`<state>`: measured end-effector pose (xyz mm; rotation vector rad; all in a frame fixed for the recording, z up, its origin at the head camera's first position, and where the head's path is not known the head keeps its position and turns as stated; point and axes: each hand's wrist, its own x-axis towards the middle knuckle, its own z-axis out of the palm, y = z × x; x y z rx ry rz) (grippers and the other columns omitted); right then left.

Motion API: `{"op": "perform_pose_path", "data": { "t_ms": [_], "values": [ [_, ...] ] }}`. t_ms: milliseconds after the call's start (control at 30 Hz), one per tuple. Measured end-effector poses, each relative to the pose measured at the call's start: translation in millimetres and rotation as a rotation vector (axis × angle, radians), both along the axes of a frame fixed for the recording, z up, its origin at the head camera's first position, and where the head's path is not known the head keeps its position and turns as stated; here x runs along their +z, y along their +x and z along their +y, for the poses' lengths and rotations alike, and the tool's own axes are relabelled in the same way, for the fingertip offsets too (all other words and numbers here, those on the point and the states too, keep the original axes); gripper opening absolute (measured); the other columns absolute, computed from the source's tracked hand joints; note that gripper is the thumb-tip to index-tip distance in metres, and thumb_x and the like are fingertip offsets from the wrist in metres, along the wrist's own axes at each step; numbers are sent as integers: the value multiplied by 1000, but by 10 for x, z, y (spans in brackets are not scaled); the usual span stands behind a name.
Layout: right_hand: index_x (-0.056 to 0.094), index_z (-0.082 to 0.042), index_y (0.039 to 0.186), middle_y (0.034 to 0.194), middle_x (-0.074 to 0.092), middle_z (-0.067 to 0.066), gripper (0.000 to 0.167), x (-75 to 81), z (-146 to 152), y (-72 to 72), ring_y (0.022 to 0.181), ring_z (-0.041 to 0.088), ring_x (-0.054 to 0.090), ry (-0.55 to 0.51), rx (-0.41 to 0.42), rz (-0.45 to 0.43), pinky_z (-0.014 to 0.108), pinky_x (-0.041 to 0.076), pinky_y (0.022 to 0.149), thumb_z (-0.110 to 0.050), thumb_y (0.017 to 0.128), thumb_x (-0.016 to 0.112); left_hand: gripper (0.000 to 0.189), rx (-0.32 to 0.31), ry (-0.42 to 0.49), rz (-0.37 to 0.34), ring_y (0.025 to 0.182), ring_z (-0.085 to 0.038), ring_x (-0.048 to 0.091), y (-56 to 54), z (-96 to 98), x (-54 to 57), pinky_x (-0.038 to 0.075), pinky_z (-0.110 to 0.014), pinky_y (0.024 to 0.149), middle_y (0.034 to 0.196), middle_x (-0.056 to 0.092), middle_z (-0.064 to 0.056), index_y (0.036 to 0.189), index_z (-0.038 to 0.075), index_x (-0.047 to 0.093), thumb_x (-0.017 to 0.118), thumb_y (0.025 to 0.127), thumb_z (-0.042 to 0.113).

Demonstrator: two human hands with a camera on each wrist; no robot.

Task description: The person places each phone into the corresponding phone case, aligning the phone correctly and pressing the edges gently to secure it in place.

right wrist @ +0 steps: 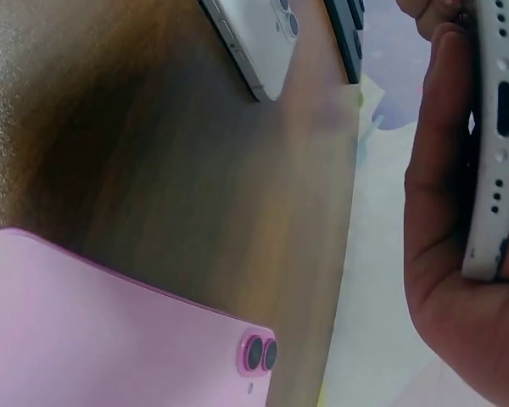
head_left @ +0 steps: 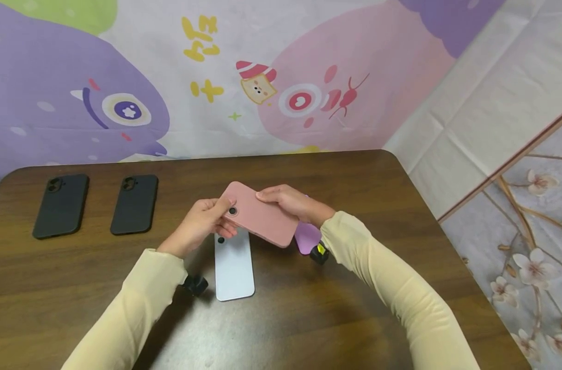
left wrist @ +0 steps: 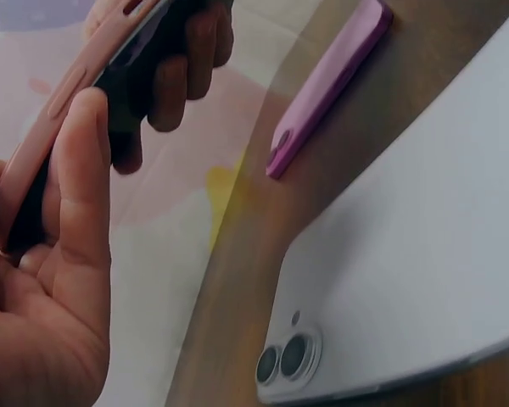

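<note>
Both hands hold a pink phone (head_left: 262, 213) tilted above the table, its back facing up. The left hand (head_left: 200, 223) grips the camera end, thumb on the back beside the lens and fingers beneath. My right hand (head_left: 292, 201) grips the far long side, thumb on the back. Seen from the left wrist, the phone's dark screen side faces down and the fingers of both hands lie along it. Its bottom edge (right wrist: 499, 144) with the port and small holes shows in the right wrist view. Directly below lies a white phone (head_left: 235, 270), back up, partly covered by the left hand.
A purple phone (head_left: 307, 237) lies on the brown wooden table (head_left: 355, 329), partly hidden by the right wrist. Two black phone cases (head_left: 61, 206) lie side by side at the back left. A cartoon-printed cloth (head_left: 170, 31) hangs behind the table, and a floral panel (head_left: 530, 257) is at right.
</note>
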<state>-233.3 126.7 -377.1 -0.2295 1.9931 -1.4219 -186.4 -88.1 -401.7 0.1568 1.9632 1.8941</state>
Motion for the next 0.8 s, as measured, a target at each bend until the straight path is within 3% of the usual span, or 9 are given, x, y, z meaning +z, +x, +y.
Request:
{"op": "perform_pose_path", "data": {
  "t_ms": [167, 400, 567, 800],
  "values": [
    [57, 0, 120, 78, 62, -1, 37, 38, 15, -15, 66, 9, 59, -1, 33, 2, 22, 50, 59, -26, 97, 45, 35, 55, 30, 14, 53, -7, 64, 38, 44, 3, 57, -24, 55, 61, 67, 4, 96, -7, 54, 44, 99, 26],
    [61, -3, 116, 77, 61, -1, 38, 87, 27, -36, 65, 9, 58, 54, 36, 72, 22, 48, 58, -32, 96, 48, 32, 129, 40, 45, 54, -8, 64, 77, 81, 13, 57, -26, 55, 60, 66, 4, 88, -4, 54, 44, 99, 25],
    [64, -3, 109, 72, 63, -1, 44, 83, 75, -37, 63, 9, 60, 59, -30, 78, 24, 50, 58, -41, 96, 46, 33, 195, 36, 55, 54, -9, 65, 104, 62, 47, 57, -26, 56, 59, 66, 5, 89, -3, 54, 45, 99, 27],
    [62, 2, 100, 66, 65, 2, 58, 56, 192, 49, 56, 13, 62, -39, -107, 26, 28, 54, 53, -51, 96, 37, 37, 302, 34, 53, 57, -9, 66, 140, 6, 89, 58, -25, 59, 61, 66, 6, 92, -2, 54, 47, 98, 34]
  ]
}}
